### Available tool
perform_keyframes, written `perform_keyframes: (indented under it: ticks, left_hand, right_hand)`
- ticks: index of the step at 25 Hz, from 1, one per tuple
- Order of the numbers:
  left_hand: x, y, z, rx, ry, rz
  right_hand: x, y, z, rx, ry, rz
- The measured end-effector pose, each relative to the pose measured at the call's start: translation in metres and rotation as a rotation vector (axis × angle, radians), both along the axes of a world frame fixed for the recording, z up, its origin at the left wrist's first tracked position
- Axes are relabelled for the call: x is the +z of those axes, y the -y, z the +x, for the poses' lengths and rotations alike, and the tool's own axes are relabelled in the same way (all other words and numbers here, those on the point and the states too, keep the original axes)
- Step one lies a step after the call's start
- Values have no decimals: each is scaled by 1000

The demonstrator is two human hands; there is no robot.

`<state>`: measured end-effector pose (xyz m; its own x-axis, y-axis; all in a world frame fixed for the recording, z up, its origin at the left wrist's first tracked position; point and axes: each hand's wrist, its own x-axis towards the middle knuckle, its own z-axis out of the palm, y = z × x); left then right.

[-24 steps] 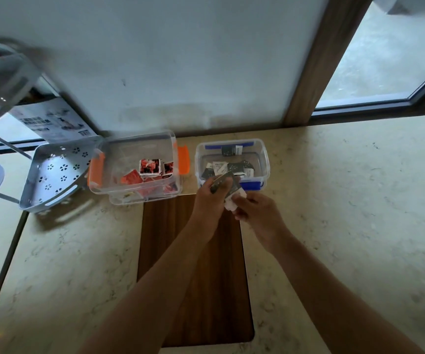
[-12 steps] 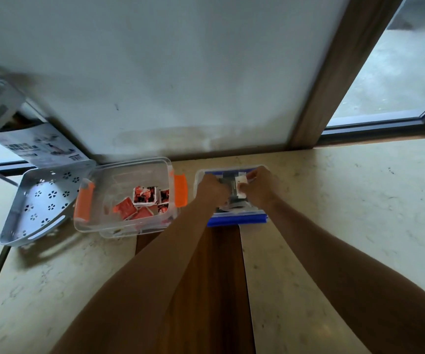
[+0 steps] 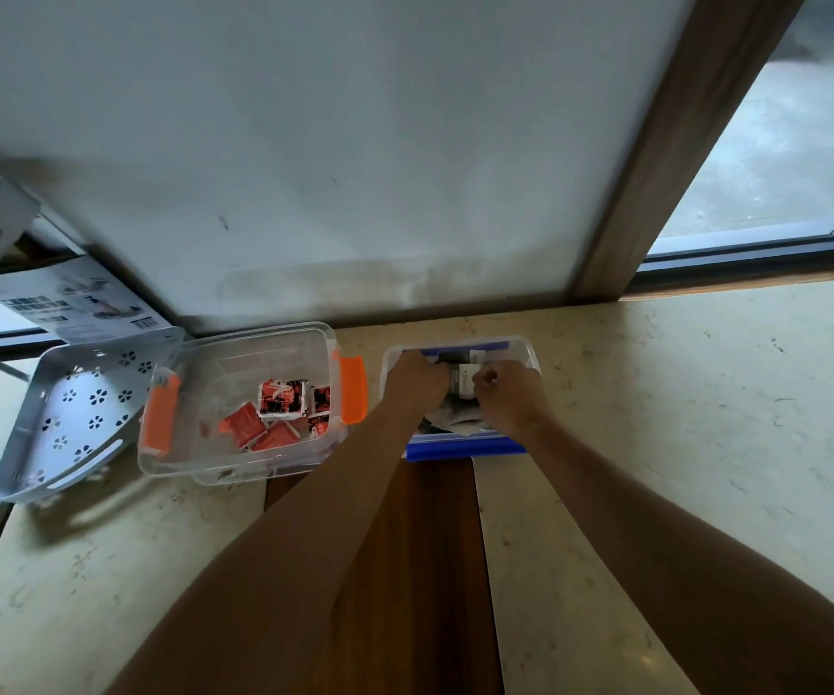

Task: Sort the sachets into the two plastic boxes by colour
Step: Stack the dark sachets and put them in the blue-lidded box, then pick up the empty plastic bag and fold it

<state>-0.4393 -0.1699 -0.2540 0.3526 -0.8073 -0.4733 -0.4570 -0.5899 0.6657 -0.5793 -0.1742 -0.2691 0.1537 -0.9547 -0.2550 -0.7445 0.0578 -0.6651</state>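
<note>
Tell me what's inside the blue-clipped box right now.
Inside the blue-clipped box: dark sachets and a black-and-white one between the left hand and right hand. The hands cover most of the contents, so the rest cannot be seen.

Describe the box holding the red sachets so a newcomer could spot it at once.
On the pale stone counter, against the white wall, two clear plastic boxes sit side by side. The left one, the orange-latched box, holds red sachets; its neighbour, the blue-latched box, has both hands inside.
</note>
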Motion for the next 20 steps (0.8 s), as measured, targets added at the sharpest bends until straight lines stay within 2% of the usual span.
perform_keyframes:
  ticks: [5, 9, 12, 15, 20]
  left_hand:
    - [39, -48, -5, -5, 3, -88]
    - [66, -126, -22, -75, 70, -179]
    - [64, -185, -26, -97, 25, -104]
    - [55, -246, -33, -150, 69, 13]
    - [36, -325, -43, -261, 129, 101]
  right_hand:
    - [34, -43, -19, -12, 67, -120]
    - [50, -106, -36, -14, 109, -69]
    - [51, -159, -47, 14, 86, -36]
    - [49, -215, -58, 39, 32, 42]
    - [36, -295, -76, 108, -40, 140]
